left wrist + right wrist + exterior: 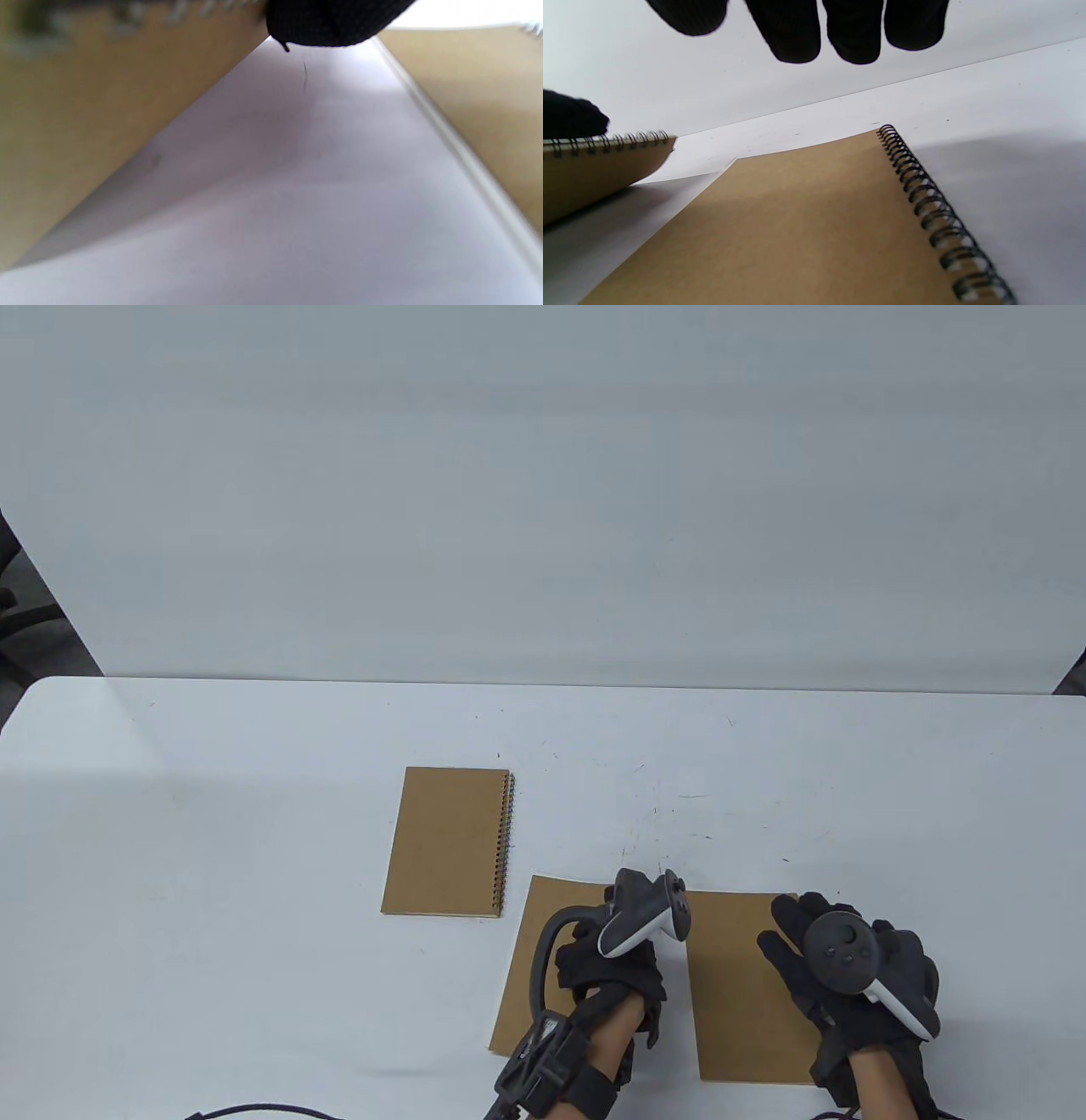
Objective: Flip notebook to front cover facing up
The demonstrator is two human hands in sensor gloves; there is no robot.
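three brown kraft notebooks lie on the white worktop (254,814). taking the middle notebook (543,967) as the landmark: it sits at the near edge of the worktop, and the left hand (615,976) is on it, gripping its right-hand spiral edge. in the right wrist view that edge (606,142) is tilted up off the worktop, with a gloved fingertip (568,114) at the coil. in the left wrist view a fingertip (331,21) presses at the raised cover's edge.

just right of the middle notebook lies a second notebook (738,984), flat, its black spiral on its far-right side. the right hand (848,976) hovers over this one's right part, fingers (855,34) spread and straight, gripping nothing.

up and left of the middle notebook, apart from it, lies a third notebook (448,841), flat, spiral on its right edge.
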